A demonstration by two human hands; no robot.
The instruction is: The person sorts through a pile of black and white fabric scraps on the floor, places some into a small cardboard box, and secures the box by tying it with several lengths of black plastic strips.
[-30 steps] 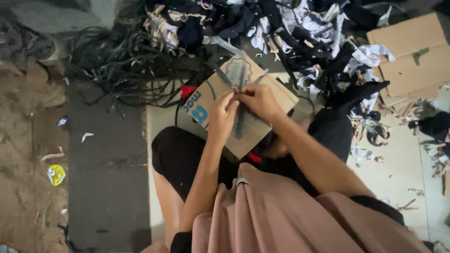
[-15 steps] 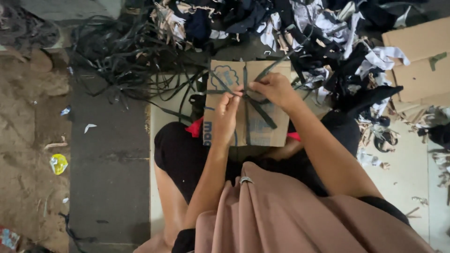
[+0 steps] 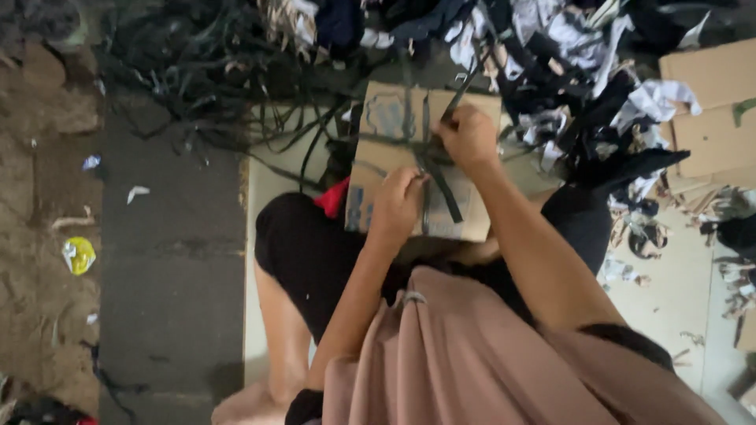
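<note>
Person wearing a loose dusty-pink top (image 3: 472,354) and black shorts (image 3: 315,252), arms bare below the top's sleeves.

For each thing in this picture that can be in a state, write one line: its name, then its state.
left hand: closed on dark straps, resting on the cardboard
right hand: closed, gripping straps
dark straps: crossed over the cardboard, held taut
cardboard piece: flat on the lap
strap pile: loose, tangled
fabric scraps: heaped, unsorted
cardboard box: lying flattened
</note>
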